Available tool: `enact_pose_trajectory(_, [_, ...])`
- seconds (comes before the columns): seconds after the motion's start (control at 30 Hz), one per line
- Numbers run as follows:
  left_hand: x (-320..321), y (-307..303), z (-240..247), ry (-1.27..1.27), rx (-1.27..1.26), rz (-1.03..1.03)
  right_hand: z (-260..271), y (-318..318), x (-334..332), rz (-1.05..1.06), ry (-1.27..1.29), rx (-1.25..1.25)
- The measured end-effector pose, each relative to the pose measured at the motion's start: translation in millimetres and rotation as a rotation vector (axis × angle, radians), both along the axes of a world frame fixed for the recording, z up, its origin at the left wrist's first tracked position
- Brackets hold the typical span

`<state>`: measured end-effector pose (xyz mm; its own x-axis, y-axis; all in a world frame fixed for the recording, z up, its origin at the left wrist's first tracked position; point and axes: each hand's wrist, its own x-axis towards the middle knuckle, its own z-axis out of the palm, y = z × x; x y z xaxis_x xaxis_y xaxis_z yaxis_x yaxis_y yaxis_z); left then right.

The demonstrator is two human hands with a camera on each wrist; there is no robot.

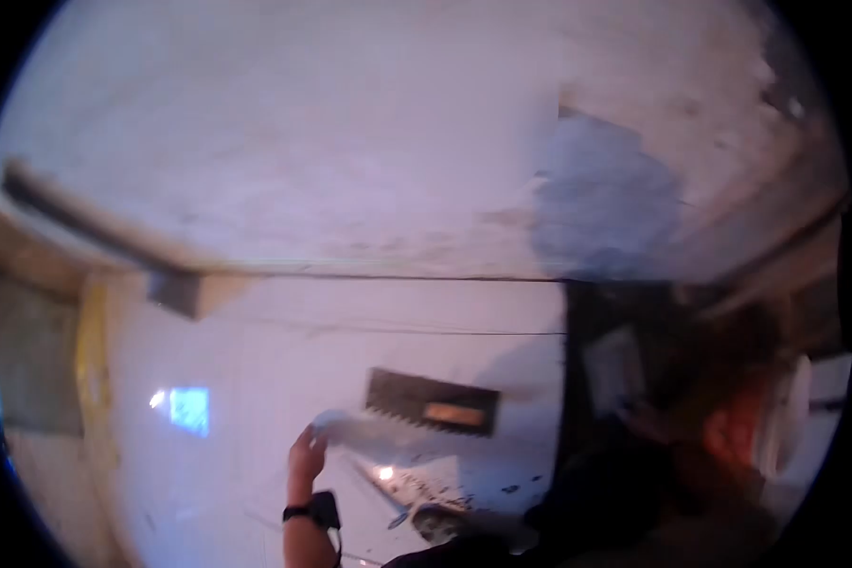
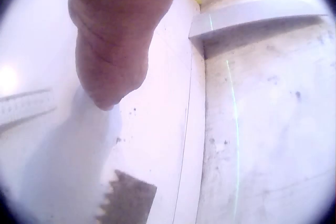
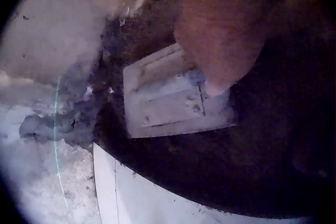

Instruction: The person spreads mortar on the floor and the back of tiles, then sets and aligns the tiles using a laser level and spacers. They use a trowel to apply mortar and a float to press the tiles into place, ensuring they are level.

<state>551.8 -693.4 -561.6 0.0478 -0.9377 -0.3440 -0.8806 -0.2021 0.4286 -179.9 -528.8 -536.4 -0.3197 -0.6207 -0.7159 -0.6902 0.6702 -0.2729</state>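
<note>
My left hand (image 1: 308,456) is over the white board (image 1: 275,379), its fingers pointing down close to the surface in the left wrist view. No object shows in that hand. To its right lies a notched trowel (image 1: 398,390), a dark toothed plate with a tan handle; its toothed corner also shows in the left wrist view. My right hand (image 3: 226,35) grips the end of a pale, smeared rectangular float (image 3: 163,121) with a raised bar along its middle, over a dark area past the board's edge. The hand itself covers part of the float.
A wall (image 1: 350,142) with a grey patch (image 1: 606,189) rises behind the board. A long ledge (image 1: 95,227) juts out at left, near a yellow strip (image 1: 93,360). Dark crumbs (image 1: 435,492) lie at the front, and a white bucket-like container (image 1: 795,417) stands at right.
</note>
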Motion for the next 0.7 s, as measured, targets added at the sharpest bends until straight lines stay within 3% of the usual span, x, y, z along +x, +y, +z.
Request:
enact_pose_trajectory(0.07, [-26,-9,3,0.032,0.111,-0.054,-26,19,-5,-0.015,0.073,-0.112])
enact_pose_trajectory(0.17, [-76,-51,43,-0.079,0.203,-0.245,-27,19,3,-0.207,0.039,-0.178])
enact_pose_trajectory(0.27, [-132,-107,64,-0.106,0.162,-0.435,-35,22,-12,-0.389,-0.223,0.001])
enact_pose_trajectory(0.37, [-206,-147,59,-0.084,0.024,-0.606,0,5,-7,-0.491,-0.431,0.32])
enact_pose_trajectory(0.4, [-233,-156,57,-0.083,-0.021,-0.647,-3,8,-6,-0.512,-0.434,0.258])
enact_pose_trajectory(0.47, [-276,-162,37,-0.127,-0.12,-0.6,-12,17,-3,-0.55,-0.438,0.149])
enact_pose_trajectory(0.57, [-300,-163,-3,-0.242,-0.09,-0.441,-7,31,-7,-0.264,-0.029,-0.219])
enact_pose_trajectory(0.7, [-312,-154,-12,-0.376,0.059,-0.194,12,7,-39,-0.007,0.285,-0.305])
